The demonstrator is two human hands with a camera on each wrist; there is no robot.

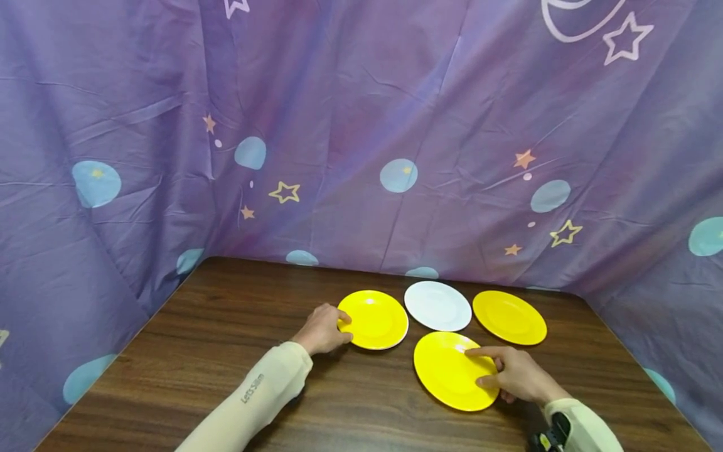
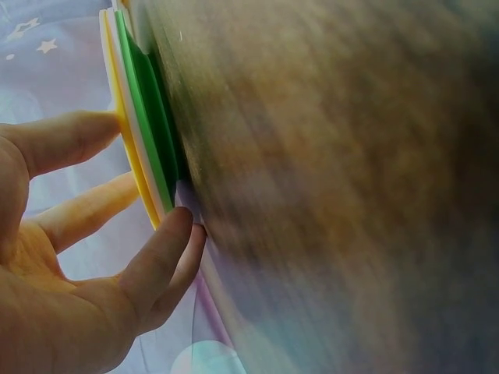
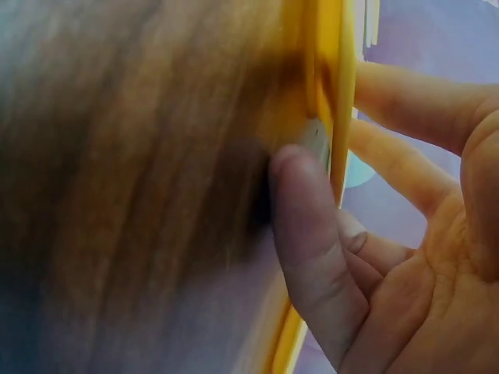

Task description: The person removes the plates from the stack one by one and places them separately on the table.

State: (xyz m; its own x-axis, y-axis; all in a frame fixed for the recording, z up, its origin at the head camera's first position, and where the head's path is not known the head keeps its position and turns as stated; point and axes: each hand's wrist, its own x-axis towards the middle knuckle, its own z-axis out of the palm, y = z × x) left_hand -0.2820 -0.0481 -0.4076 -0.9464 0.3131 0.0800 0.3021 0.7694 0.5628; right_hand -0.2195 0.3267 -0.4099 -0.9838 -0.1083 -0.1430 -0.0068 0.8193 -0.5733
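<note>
Yellow plate (image 1: 373, 317) tops a small stack on the table's left-centre; the left wrist view shows a pale rim and a green plate (image 2: 148, 101) beneath it. My left hand (image 1: 324, 329) holds the stack at its left edge, with fingers on the yellow face and others down by the green underside. A second yellow plate (image 1: 449, 370) lies nearer the front, its right rim gripped by my right hand (image 1: 519, 375). Two fingers stretch over its upper face, while another finger (image 3: 308, 234) curls below the rim in the right wrist view.
Behind the front plate are a white plate (image 1: 437, 306) and, to its right, another yellow plate (image 1: 510, 317). All stand on a dark wooden table (image 1: 226, 314). A purple patterned cloth (image 1: 339, 125) hangs around the table's back and sides.
</note>
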